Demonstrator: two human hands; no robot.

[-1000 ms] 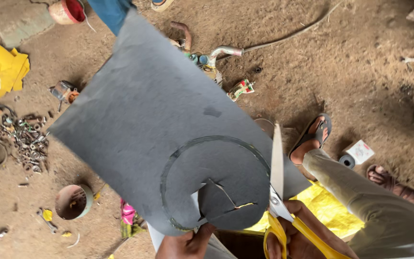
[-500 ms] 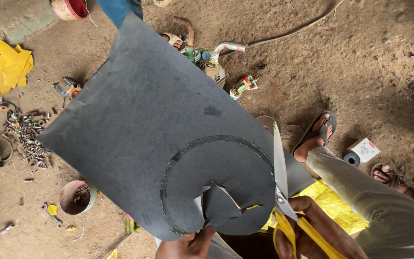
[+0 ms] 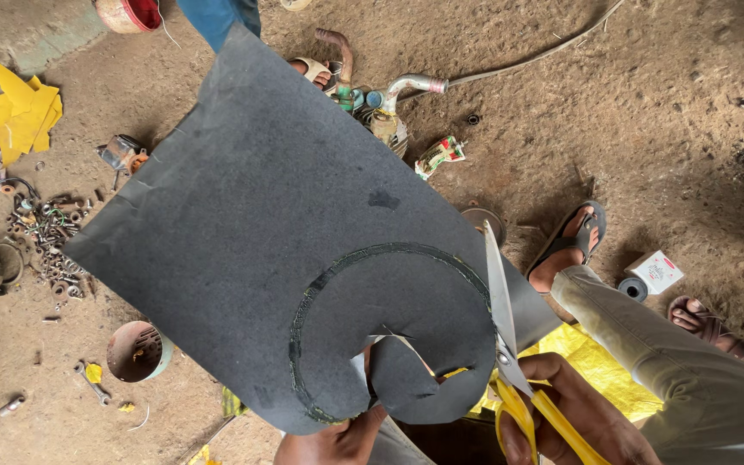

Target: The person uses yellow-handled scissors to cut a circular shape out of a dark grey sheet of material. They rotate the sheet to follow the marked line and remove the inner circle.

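Head view looks down on a large dark grey sheet [image 3: 251, 215] held up above a dirt floor [image 3: 647, 112]. A circle is marked on the sheet's lower part, and the cut runs along that ring: the near and right-hand parts of the outline look already cut, with a curled flap [image 3: 402, 379] hanging loose by the lower edge, while the upper and left arc of the ring is, as far as I can judge, still joined to the sheet. So the cutting seems partly done, with a good share of the circle left.

The left hand [image 3: 333, 443] pinches the sheet's lower edge from beneath, its grip closed on the material just below the flap. The right hand [image 3: 574, 413] has its grip wrapped through the yellow handles of a pair of scissors [image 3: 505, 344]; the long blade points up along the right side of the ring and lies against the sheet. How far apart the blades stand I cannot tell, since only one blade shows clearly.

On the floor lie a pile of nuts and bolts [image 3: 45, 241] at the left, a small round tin [image 3: 135, 351], yellow paper scraps [image 3: 19, 103] at the upper left, and a bent pipe fitting [image 3: 398, 90] beyond the sheet. A sandalled foot [image 3: 570, 245] rests to the right.
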